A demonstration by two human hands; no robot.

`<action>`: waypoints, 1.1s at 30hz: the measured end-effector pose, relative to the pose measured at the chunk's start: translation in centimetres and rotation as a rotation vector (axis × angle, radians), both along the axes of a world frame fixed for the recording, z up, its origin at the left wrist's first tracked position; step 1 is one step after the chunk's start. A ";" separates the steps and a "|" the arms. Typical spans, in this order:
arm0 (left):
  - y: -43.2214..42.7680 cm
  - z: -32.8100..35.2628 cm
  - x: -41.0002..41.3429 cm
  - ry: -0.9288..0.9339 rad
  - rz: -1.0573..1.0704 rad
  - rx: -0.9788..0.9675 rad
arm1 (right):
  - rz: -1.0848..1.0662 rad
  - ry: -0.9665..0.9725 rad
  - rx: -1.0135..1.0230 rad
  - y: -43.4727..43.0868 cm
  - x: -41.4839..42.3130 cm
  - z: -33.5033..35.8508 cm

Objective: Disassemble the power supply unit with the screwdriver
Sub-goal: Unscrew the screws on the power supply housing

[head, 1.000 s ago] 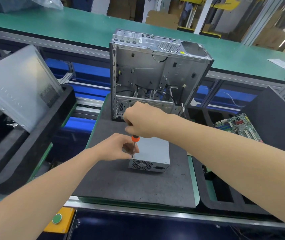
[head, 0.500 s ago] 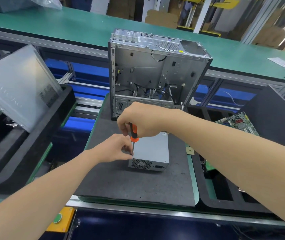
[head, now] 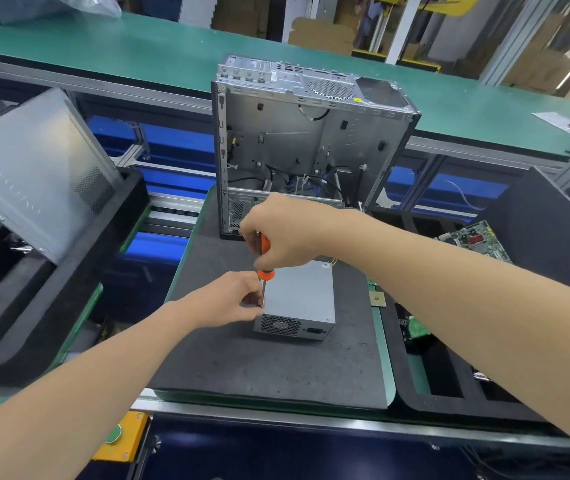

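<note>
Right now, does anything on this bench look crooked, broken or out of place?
Mostly a teardown in progress. The grey side panel leans tilted in the black foam tray on the left, and the computer case stands open with loose cables. A square chip lies at the mat's edge, right of the power supply.

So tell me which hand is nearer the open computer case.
Right. The right hand grips the screwdriver handle just in front of the computer case; the left hand sits further toward the person, at the left edge of the power supply unit, by the shaft.
</note>
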State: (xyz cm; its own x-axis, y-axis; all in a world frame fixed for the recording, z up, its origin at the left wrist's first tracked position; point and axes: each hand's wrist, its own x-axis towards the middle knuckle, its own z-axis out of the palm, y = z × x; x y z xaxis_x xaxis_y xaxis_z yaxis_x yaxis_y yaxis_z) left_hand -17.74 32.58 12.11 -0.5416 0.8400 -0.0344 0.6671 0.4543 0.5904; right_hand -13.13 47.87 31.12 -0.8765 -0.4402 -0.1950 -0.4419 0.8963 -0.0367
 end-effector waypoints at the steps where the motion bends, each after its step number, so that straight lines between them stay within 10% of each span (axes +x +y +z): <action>1: 0.0 0.0 0.0 -0.008 0.001 -0.007 | -0.008 0.018 0.000 0.0 -0.1 0.0; 33: -5.2 -7.0 -2.8 -0.049 0.656 0.013 | -0.321 0.019 -0.200 0.0 -2.3 -3.4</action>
State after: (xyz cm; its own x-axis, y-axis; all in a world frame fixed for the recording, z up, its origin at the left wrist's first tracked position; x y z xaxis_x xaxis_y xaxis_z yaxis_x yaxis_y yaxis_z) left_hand -20.54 27.34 5.15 -0.9396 0.3362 -0.0643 0.2260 0.7504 0.6211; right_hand -15.44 47.84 27.77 -0.9786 -0.1698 -0.1160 -0.1415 0.9653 -0.2194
